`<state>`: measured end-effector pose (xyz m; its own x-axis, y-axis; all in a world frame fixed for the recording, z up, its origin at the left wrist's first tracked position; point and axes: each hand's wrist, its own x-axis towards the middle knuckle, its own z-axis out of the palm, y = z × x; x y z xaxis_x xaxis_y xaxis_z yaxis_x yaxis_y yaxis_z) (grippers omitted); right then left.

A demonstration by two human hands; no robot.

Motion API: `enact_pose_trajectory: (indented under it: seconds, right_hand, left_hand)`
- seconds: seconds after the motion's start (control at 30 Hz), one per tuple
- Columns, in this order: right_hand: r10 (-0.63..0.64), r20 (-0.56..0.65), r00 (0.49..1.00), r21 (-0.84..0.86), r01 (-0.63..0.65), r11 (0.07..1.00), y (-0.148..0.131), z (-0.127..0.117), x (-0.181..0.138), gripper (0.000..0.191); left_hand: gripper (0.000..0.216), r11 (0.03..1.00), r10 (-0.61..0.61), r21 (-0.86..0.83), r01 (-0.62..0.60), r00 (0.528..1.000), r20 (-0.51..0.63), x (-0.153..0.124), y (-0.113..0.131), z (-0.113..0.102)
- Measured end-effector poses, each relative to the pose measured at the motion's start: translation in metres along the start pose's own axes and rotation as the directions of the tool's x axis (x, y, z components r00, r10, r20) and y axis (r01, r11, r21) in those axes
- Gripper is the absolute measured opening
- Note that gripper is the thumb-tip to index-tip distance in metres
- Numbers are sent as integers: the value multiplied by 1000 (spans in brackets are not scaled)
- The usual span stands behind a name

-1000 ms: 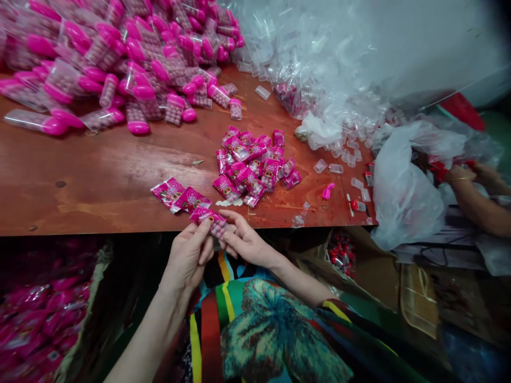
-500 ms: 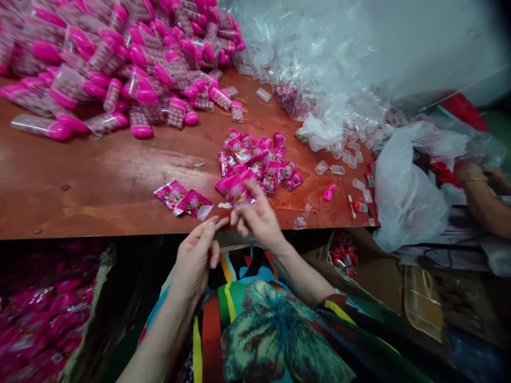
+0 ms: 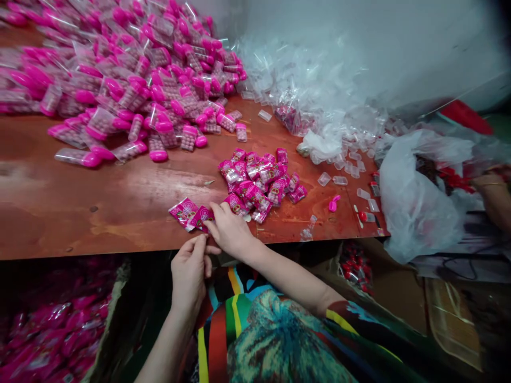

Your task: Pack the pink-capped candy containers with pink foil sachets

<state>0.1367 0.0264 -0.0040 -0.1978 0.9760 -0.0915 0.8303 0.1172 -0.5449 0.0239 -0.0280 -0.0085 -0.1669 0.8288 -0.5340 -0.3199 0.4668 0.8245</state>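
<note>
My right hand [image 3: 230, 230] reaches over the table's front edge, its thumb and fingers closing on the right end of a printed pink sachet [image 3: 202, 217]. That sachet lies flat and overlaps another flat pink sachet [image 3: 183, 213]. Just below, my left hand [image 3: 190, 268] has its thumb and fingertips drawn together near the right thumb. Nothing shows between the left fingers. Beyond my right hand is a small heap of filled pink sachets [image 3: 259, 178], plump and shiny.
Clear tubes of pale beads with pink caps [image 3: 131, 90] are piled at the back left. Clear plastic containers [image 3: 339, 90] spread along the wall. A white plastic bag [image 3: 417, 202] hangs over the right edge, near another person's arm [image 3: 493, 189]. Pink packets [image 3: 59, 324] fill a box below left.
My right hand has moved left from the heap to the flat sachets. The pink packet it held now appears to be on the heap. The camera view has shifted slightly.
</note>
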Motion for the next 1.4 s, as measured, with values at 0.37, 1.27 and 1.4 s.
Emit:
enact_pose_trajectory:
  seconds: [0.37, 1.27, 1.4]
  right_hand:
    - [-244, 13, 970, 433, 215, 876, 12, -27, 2, 8]
    - [154, -109, 982, -134, -168, 977, 55, -137, 191, 35]
    - [302, -68, 951, -163, -309, 937, 84, -146, 235, 49]
  left_hand:
    - [51, 959, 137, 245, -145, 989, 52, 3, 18, -14]
    - [42, 999, -34, 30, 31, 995, 98, 62, 86, -1]
    - [38, 999, -20, 39, 16, 995, 101, 60, 86, 7]
